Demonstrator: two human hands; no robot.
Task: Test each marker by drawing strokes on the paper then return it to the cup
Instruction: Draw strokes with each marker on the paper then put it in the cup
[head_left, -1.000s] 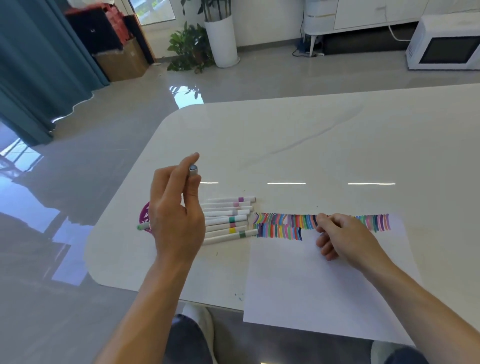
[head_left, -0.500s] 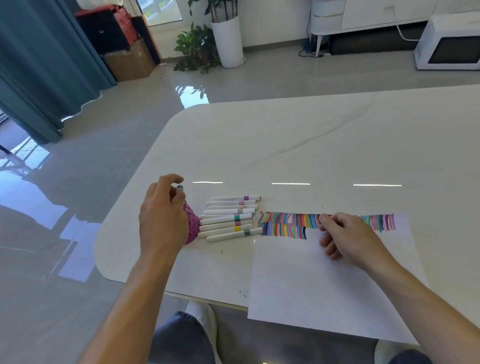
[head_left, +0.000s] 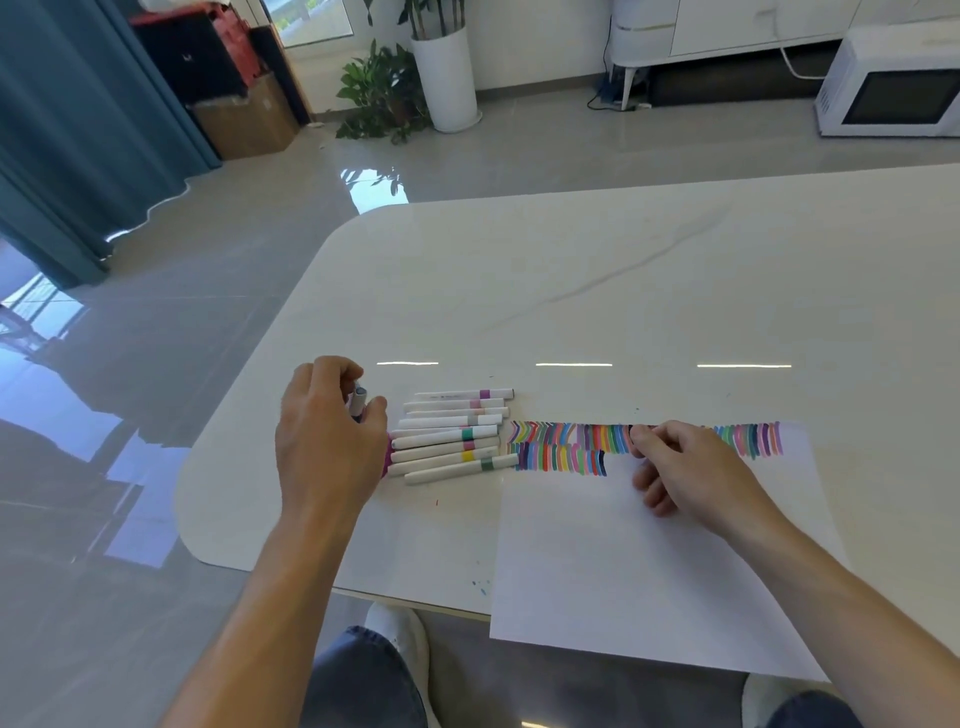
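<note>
Your left hand (head_left: 332, 441) has thumb and fingers curled tight around a grey-capped marker (head_left: 358, 401), held upright. Just below those fingertips, a sliver of the pink cup (head_left: 387, 456) peeks out. To their right, a row of markers (head_left: 452, 436) lies on the table (head_left: 623, 286). Your right hand (head_left: 691, 467) rests on the paper (head_left: 623, 571), fingers curled over the coloured strokes (head_left: 561, 447); I cannot tell if they pinch anything.

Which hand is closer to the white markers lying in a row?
Left. The left hand sits beside the white markers; the right hand rests farther off, on white paper.
</note>
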